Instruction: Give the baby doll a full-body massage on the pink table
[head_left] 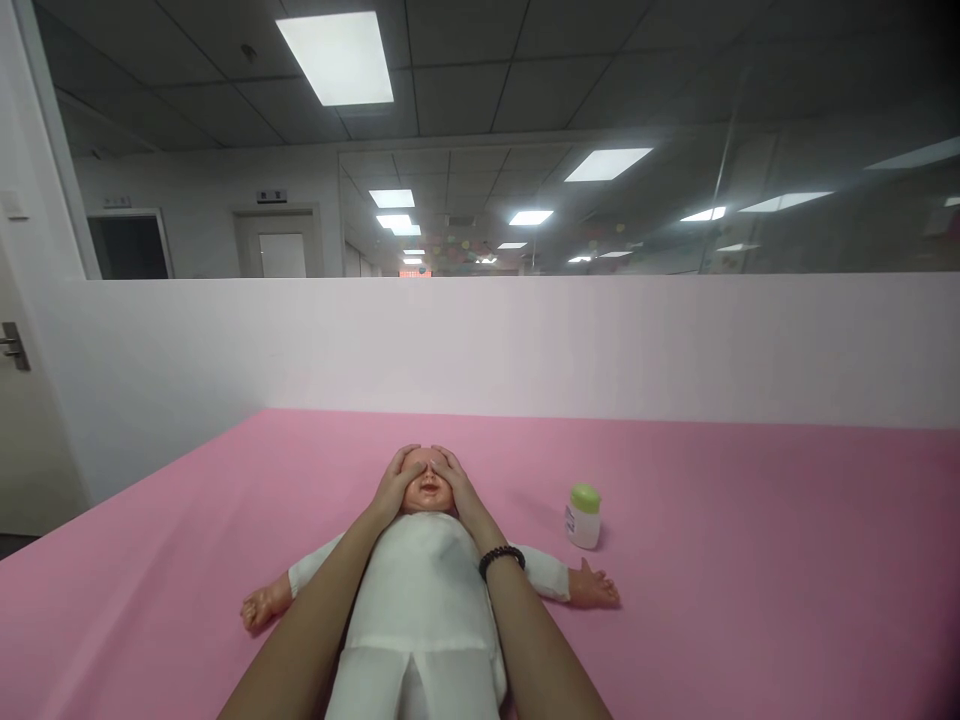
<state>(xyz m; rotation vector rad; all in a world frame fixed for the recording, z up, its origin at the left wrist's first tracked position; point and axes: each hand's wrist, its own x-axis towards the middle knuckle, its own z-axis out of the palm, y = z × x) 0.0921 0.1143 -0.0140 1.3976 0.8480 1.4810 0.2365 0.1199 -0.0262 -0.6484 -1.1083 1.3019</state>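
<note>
A baby doll in a white cloth body lies on its back with both arms spread out. My left hand cups the left side of its head, fingers curved round the top and thumb across the brow and eye area. On the other side, my right hand holds the head in the same way, its thumb near the doll's nose. The doll's mouth and chin show between my palms, while its eyes are hidden. A dark beaded bracelet circles my right wrist.
Right of the doll, a small white jar with a green lid stands upright near its hand. Everything lies on a pink-covered table. Behind rises a low white wall with glass above; a door is at far left.
</note>
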